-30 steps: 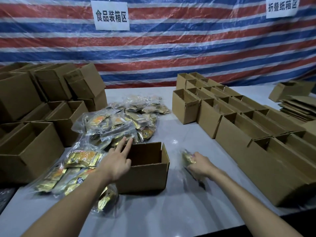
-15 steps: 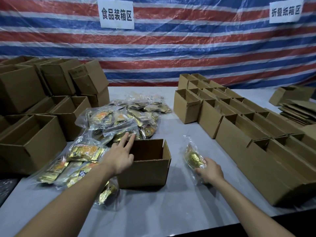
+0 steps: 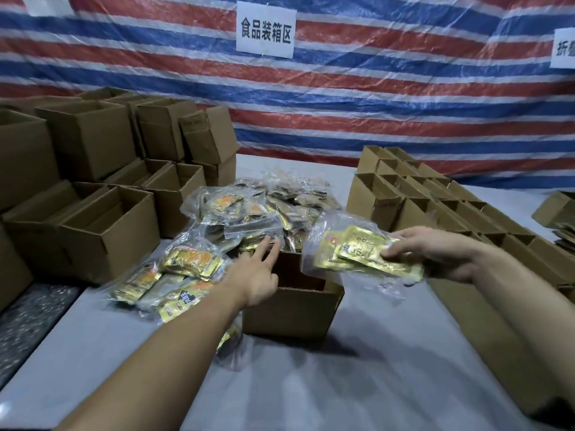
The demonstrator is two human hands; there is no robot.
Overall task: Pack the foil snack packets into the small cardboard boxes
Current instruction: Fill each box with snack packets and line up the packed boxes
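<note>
The right hand [image 3: 435,250] pinches a clear bag of gold packets [image 3: 357,250] in the air, over the 2 o'clock corner of a small open box [image 3: 295,309]. The left hand [image 3: 258,275] is held over the box's 10 o'clock corner, fingers straight. A pile of packets [image 3: 249,213] sits at 11 o'clock from the box on the gray table [image 3: 373,368]. At 2 o'clock stand rows of open boxes [image 3: 404,209].

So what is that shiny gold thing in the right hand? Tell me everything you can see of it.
It is a clear plastic bag of gold foil packets, several flat ones overlapping inside, their print too blurred to read. Loose crinkled plastic sticks out around them. The right hand pinches its right end, fingers on top. The bag hangs in the air, lying nearly flat, just above the right edge of the open small cardboard box.
</note>
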